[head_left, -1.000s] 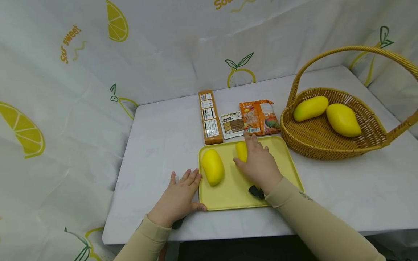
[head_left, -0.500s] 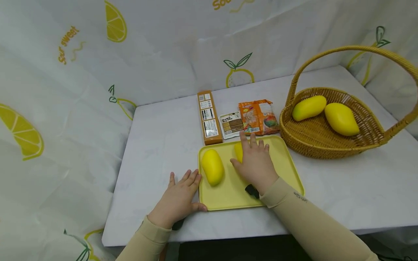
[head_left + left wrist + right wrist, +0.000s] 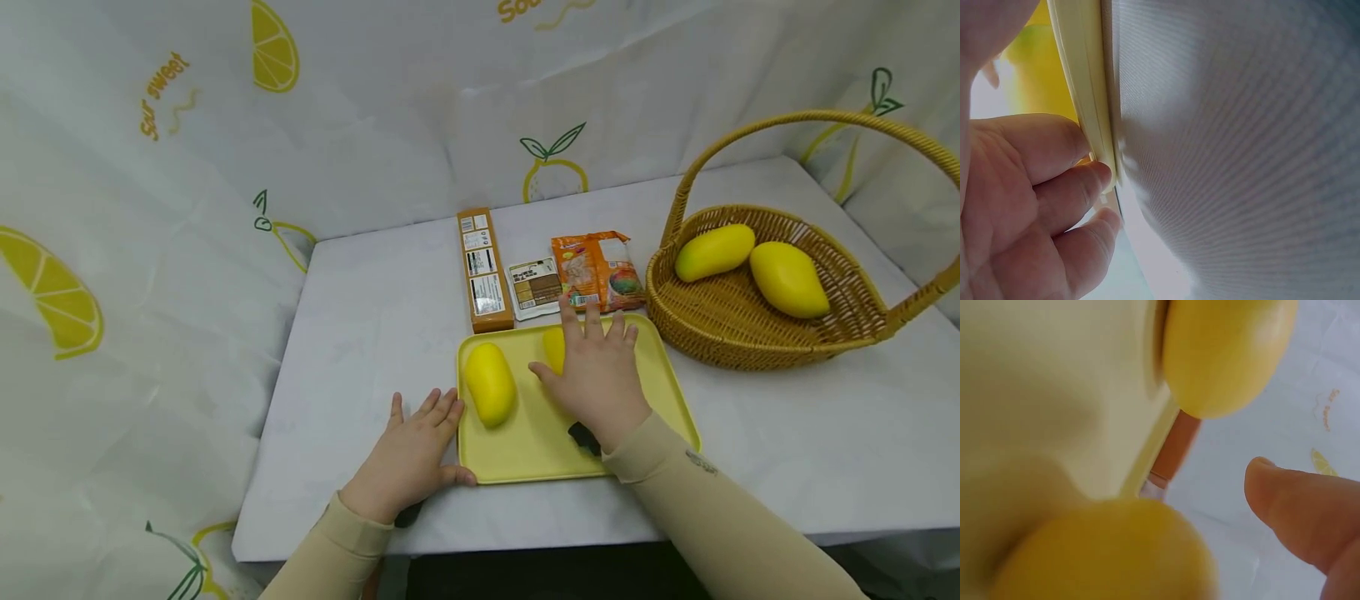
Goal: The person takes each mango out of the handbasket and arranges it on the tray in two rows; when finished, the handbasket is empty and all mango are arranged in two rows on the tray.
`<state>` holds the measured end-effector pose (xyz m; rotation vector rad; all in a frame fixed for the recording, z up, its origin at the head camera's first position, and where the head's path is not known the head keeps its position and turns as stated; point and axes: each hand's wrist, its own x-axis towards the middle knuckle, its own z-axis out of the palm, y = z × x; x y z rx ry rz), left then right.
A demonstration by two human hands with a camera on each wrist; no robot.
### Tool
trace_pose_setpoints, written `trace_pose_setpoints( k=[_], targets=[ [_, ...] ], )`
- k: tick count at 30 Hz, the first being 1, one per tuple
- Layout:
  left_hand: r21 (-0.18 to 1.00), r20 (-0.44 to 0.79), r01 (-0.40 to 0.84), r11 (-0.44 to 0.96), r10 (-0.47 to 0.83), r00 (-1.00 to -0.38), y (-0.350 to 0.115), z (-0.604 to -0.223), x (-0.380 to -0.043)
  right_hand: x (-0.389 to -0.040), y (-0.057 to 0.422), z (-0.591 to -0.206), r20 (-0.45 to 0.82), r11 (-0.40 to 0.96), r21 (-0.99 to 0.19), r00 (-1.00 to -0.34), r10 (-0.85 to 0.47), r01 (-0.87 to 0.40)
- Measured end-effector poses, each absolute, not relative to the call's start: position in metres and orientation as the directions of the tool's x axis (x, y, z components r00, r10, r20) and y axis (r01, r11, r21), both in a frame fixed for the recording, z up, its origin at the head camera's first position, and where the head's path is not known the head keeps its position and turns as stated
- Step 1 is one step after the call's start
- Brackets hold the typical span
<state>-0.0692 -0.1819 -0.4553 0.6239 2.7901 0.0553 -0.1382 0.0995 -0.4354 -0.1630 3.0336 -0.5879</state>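
A pale yellow tray (image 3: 525, 450) lies near the table's front edge. On its left part rests a yellow mango (image 3: 490, 385); a second mango (image 3: 553, 348) is mostly hidden behind my right hand (image 3: 600, 379). That hand is spread over the second mango, its thumb (image 3: 1291, 506) stretched out apart from the fruit in the right wrist view. My left hand (image 3: 408, 458) lies at the tray's left edge with straight fingers, fingertips and thumb against the rim. In the left wrist view its fingers (image 3: 1072, 194) meet the tray wall (image 3: 1085, 81).
Behind the tray lie a long brown box (image 3: 483, 271), a small flat packet (image 3: 534, 287) and an orange packet (image 3: 597, 271). A wicker basket (image 3: 757, 354) with a tall handle stands to the right, two mangoes (image 3: 789, 279) inside. A printed cloth (image 3: 390, 108) hangs behind the table.
My right hand has shifted only slightly, its fingers now spread wider over the second mango. The left hand, tray and other mangoes hold their places; the head view moves a little.
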Motion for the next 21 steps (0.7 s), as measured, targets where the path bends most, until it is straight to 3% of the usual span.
trace_pose_setpoints(
  k=[6, 21],
  targets=[
    [0.114, -0.269, 0.408, 0.906, 0.423, -0.865, -0.181, -0.454, -0.069, -0.132, 0.109, -0.414, 0.042, 0.929, -0.350, -0.993, -0.111, -0.119],
    [0.117, -0.275, 0.401, 0.908, 0.418, -0.866, -0.180, -0.453, -0.069, -0.123, 0.175, -0.370, 0.097, 0.876, -0.482, -0.995, 0.021, -0.028]
  ],
)
